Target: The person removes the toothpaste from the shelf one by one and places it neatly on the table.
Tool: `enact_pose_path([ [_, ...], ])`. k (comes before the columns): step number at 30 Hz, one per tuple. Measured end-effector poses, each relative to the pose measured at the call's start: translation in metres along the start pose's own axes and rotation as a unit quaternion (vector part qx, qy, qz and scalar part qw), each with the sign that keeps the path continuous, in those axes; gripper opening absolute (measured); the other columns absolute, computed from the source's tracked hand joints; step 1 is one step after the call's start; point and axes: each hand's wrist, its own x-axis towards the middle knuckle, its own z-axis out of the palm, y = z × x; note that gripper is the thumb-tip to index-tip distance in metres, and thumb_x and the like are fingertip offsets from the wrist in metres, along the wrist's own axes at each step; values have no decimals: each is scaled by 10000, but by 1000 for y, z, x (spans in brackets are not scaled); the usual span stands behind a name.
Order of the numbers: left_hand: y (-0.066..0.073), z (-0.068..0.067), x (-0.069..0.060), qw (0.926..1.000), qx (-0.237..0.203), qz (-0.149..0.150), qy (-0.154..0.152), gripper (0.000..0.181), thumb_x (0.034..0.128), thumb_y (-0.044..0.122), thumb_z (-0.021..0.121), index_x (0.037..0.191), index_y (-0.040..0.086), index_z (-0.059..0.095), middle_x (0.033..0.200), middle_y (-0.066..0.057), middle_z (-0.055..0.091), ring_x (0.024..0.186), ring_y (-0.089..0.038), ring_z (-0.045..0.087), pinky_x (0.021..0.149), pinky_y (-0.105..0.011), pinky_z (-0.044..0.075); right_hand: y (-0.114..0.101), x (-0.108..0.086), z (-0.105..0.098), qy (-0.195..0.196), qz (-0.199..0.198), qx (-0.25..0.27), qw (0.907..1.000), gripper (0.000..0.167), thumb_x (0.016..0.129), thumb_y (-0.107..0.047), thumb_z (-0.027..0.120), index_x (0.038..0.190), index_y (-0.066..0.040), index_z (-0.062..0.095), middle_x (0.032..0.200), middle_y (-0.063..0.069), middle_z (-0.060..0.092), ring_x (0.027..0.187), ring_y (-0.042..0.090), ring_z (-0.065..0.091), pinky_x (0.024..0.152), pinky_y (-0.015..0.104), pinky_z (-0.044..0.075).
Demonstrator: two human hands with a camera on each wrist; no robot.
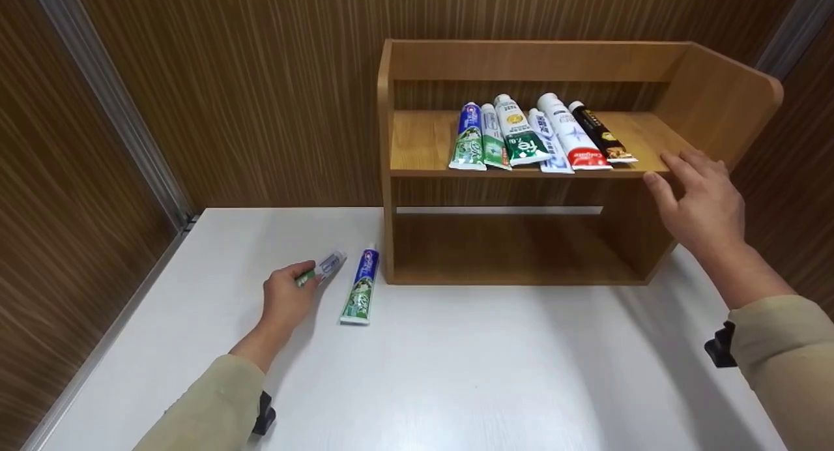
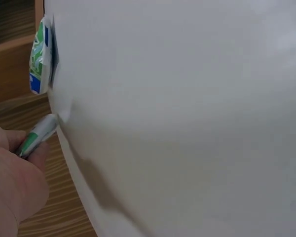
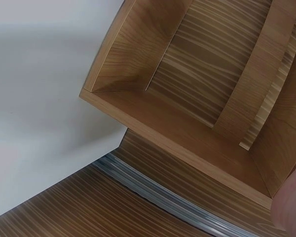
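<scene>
My left hand [image 1: 287,298] pinches a small white and green toothpaste tube [image 1: 330,264] between thumb and fingers, left of the shelf. In the left wrist view the same tube [image 2: 42,129] points away from the hand [image 2: 15,182]. A blue and green toothpaste tube [image 1: 361,288] lies on the white table just right of it, by the shelf's left side. My right hand [image 1: 707,200] rests at the right front edge of the wooden shelf's [image 1: 417,141] upper board, fingers extended. Only a blurred bit of that hand [image 3: 290,202] shows in the right wrist view.
Several toothpaste tubes lie side by side on the upper board, from a blue and green tube [image 1: 468,138] to a black tube [image 1: 601,131]. The lower compartment [image 1: 502,249] stands on the table [image 1: 456,373]. Wood-grain panels [image 1: 260,99] enclose the back and sides.
</scene>
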Motion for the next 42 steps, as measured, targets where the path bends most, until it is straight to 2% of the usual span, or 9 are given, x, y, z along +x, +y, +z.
enact_pose_path([
  [4, 1, -1, -1, 9999, 116, -75, -57, 382, 1036, 24, 643, 1407, -67, 630, 1466, -276, 592, 1411, -414, 527, 1163, -489, 449, 1, 0, 0, 11, 10, 4, 10000, 679, 1110, -551, 429, 1644, -133, 405, 1678, 253, 334, 1589, 439, 200, 1302, 556, 63],
  [11, 0, -7, -4, 9979, 511, -233, -306, 373, 990, -19, 663, 1354, -98, 643, 1373, -297, 637, 1276, -409, 609, 1057, -486, 532, 3, -1, 3, 349, -194, 44, 9992, 617, 1110, -470, 504, 1572, -61, 502, 1600, 293, 430, 1544, 473, 296, 1302, 549, 115],
  [15, -2, -12, -4, 9944, 932, -236, -434, 365, 973, 5, 706, 1325, -86, 668, 1317, -265, 676, 1189, -363, 645, 1005, -463, 563, 1, 0, 4, 281, -163, 58, 9995, 626, 1108, -482, 499, 1586, -78, 489, 1615, 288, 413, 1551, 473, 280, 1305, 539, 102],
  [19, -2, -17, 0, 9898, 1329, -175, -474, 363, 953, 54, 758, 1290, -68, 699, 1255, -240, 710, 1143, -353, 667, 1002, -483, 542, 0, 1, 4, 170, -97, 41, 9998, 641, 1110, -496, 482, 1607, -93, 460, 1638, 280, 382, 1560, 474, 257, 1305, 544, 90],
  [21, -2, -19, 2, 9896, 1307, -239, -554, 377, 952, 75, 773, 1298, -58, 700, 1255, -231, 706, 1146, -351, 659, 1013, -486, 530, 0, 0, 3, 100, -40, 26, 9999, 654, 1112, -510, 462, 1623, -103, 435, 1657, 273, 356, 1569, 470, 234, 1303, 552, 77],
  [25, -4, -18, 4, 9916, 997, -382, -734, 417, 965, 101, 779, 1344, -42, 680, 1286, -225, 684, 1150, -330, 643, 1000, -451, 547, -1, -1, 1, 16, 50, 13, 10000, 669, 1112, -533, 441, 1640, -124, 408, 1679, 254, 328, 1584, 455, 203, 1299, 567, 69],
  [30, -7, -15, 6, 9933, 809, -254, -785, 440, 970, 114, 779, 1365, -43, 669, 1281, -225, 688, 1139, -325, 657, 943, -418, 568, -1, -2, 0, -5, 80, 19, 10000, 675, 1111, -542, 433, 1647, -135, 398, 1687, 246, 321, 1588, 450, 192, 1296, 584, 72],
  [35, -6, -7, 8, 9936, 577, -362, -903, 462, 978, 106, 770, 1400, -32, 644, 1302, -198, 682, 1162, -306, 647, 992, -409, 554, 0, -1, 2, 85, 13, 10, 10000, 663, 1112, -526, 449, 1635, -119, 419, 1671, 255, 344, 1578, 457, 221, 1299, 570, 80],
  [42, -3, 4, 10, 9930, 525, -243, -1031, 463, 968, 78, 769, 1398, -37, 643, 1282, -194, 688, 1158, -305, 646, 1001, -421, 550, 2, -1, 2, 284, -149, 26, 9995, 628, 1113, -481, 491, 1593, -77, 476, 1620, 286, 408, 1557, 468, 271, 1305, 541, 95],
])
